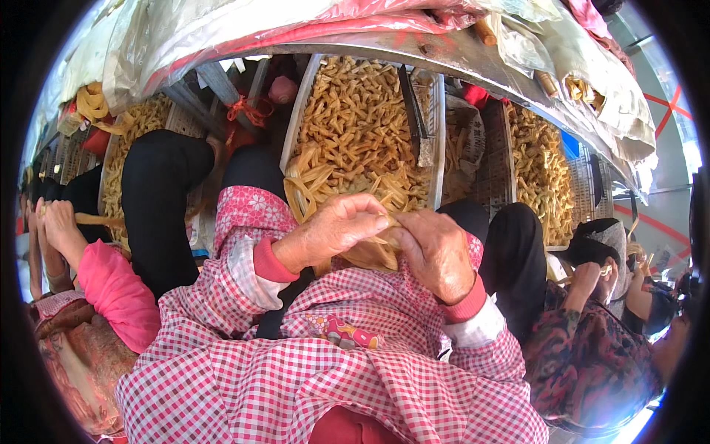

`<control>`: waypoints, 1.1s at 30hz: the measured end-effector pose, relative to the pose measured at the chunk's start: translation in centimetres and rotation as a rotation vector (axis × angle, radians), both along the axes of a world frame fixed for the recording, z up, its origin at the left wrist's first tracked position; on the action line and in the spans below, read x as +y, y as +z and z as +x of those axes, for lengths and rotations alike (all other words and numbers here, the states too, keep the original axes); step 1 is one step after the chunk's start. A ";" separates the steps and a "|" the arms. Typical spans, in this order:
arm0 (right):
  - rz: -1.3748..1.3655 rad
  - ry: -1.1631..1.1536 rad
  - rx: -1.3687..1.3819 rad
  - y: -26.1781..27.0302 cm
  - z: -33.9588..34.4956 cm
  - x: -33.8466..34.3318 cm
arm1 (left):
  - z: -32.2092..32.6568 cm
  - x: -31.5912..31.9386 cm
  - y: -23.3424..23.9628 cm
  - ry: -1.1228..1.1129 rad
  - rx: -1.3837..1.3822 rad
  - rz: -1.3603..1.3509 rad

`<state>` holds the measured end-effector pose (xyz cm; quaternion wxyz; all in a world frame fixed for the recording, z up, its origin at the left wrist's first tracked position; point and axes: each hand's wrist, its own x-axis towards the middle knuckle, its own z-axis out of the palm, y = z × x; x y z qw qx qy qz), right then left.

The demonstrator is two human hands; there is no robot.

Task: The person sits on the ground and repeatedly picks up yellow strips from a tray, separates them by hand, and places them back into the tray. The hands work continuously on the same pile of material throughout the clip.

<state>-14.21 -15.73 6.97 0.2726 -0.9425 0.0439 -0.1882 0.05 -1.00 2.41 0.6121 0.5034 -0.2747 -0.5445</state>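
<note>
My left hand (335,226) and my right hand (436,248) meet above my lap. Both pinch a yellowish strip that looks like tofu skin (391,221), fingertips nearly touching. My fingers partly hide the strip. Below them, more thin sheet material (373,254) hangs over my checked apron (355,299). Just beyond my knees stands a white plastic crate (440,127) full of small knotted pieces (355,111). Long loose strips (306,186) lie at its near left corner. A long dark blade-like tool (411,105) rests on the crate's right part.
A metal table edge (377,47) crosses above the crate, with plastic sheeting (238,28) and cloth rolls on top. Co-workers sit close on both sides; one's hand (62,222) is at left, another's (591,280) at right. More filled crates (502,150) stand alongside.
</note>
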 end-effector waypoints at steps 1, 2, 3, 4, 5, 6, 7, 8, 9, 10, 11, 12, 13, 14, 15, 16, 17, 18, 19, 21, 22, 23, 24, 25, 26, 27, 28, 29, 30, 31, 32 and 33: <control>0.100 0.021 0.059 -0.5 -0.2 -0.5 | 0.7 0.4 0.6 0.058 0.026 0.010; 0.155 -0.025 0.067 0.2 -0.7 -1.3 | 1.9 1.0 1.1 0.116 0.051 0.021; 0.214 -0.061 0.075 1.2 -1.1 -1.9 | 2.9 1.9 1.3 0.185 0.076 0.035; 0.177 -0.034 0.132 2.2 -1.2 -2.2 | 3.3 2.6 1.4 0.205 0.064 -0.007; 0.157 -0.035 0.117 2.5 -0.6 -2.5 | 3.6 2.6 1.6 0.224 0.009 0.011; 0.129 -0.047 0.106 2.9 -0.2 -3.0 | 3.9 2.1 1.8 0.232 -0.040 0.022; 0.100 -0.059 0.094 3.0 0.5 -3.5 | 4.3 1.4 1.9 0.241 -0.088 0.032; 0.025 -0.062 -0.001 2.6 1.5 -4.4 | 5.0 0.3 1.8 0.272 -0.189 0.033; -0.025 -0.070 -0.034 2.8 2.6 -5.3 | 5.9 -0.9 2.1 0.281 -0.225 0.001; -0.087 -0.084 -0.075 3.1 4.1 -6.3 | 6.7 -2.2 2.4 0.340 -0.254 -0.032; -0.149 -0.098 -0.117 3.2 5.6 -7.2 | 7.3 -3.5 2.6 0.399 -0.284 -0.065; -0.244 -0.103 -0.133 3.1 7.1 -8.2 | 8.0 -4.8 2.6 0.437 -0.312 -0.095; -0.344 -0.110 -0.148 2.8 8.3 -9.2 | 8.7 -6.0 2.3 0.474 -0.339 -0.128; -0.404 -0.125 -0.120 2.0 8.9 -10.1 | 9.4 -6.7 1.2 0.498 -0.393 -0.145; -0.326 -0.117 -0.082 1.0 8.7 -10.3 | 9.5 -7.0 0.3 0.486 -0.429 -0.105; -0.245 -0.105 -0.051 0.2 8.2 -10.1 | 9.0 -6.4 0.0 0.433 -0.383 -0.073; -0.164 -0.093 -0.019 -0.5 7.6 -9.9 | 8.0 -5.5 -0.1 0.380 -0.336 -0.040; -0.086 -0.066 -0.047 -1.2 6.4 -9.7 | 6.9 -4.8 -0.7 0.342 -0.248 -0.007; -0.007 -0.094 0.033 -1.5 5.0 -9.5 | 5.7 -3.7 -0.5 0.340 -0.050 0.070; 0.149 -0.140 0.186 -1.7 2.6 -9.2 | 4.2 -1.2 -0.6 0.336 0.079 0.082; 0.279 -0.186 0.180 -1.6 1.9 -8.2 | 3.7 -0.6 -0.5 0.311 0.068 0.071; 0.217 -0.163 0.118 -1.4 1.6 -7.1 | 3.1 -0.1 -0.4 0.286 0.057 0.060; 0.149 -0.140 0.047 -1.0 1.4 -6.3 | 2.6 0.2 0.0 0.260 0.039 0.042; 0.074 -0.124 -0.020 -0.3 1.2 -5.5 | 2.2 0.1 0.6 0.214 -0.009 0.028; -0.033 -0.032 -0.071 0.8 1.0 -4.4 | 1.6 0.0 1.4 0.168 -0.058 0.016; -0.102 0.062 -0.122 2.2 1.2 -3.1 | 1.0 -0.3 2.1 0.117 -0.105 0.003; -0.037 0.098 -0.062 2.0 1.1 -2.2 | 0.4 -0.6 2.3 0.081 -0.094 -0.061; 0.029 0.135 -0.002 1.9 1.0 -1.7 | -0.2 -0.8 2.0 0.096 -0.101 -0.100; 0.101 0.108 -0.017 2.2 0.8 -1.4 | -0.1 -0.5 2.0 0.067 -0.241 -0.105; 0.167 0.034 -0.027 2.4 0.5 -1.5 | 0.3 -0.1 2.0 0.039 -0.382 -0.108; 0.235 -0.040 -0.037 2.8 -0.1 -1.9 | 1.1 0.7 2.6 -0.032 -0.364 0.018; 0.303 -0.122 -0.043 2.9 -0.7 -2.4 | 2.0 1.6 3.7 -0.111 -0.341 0.144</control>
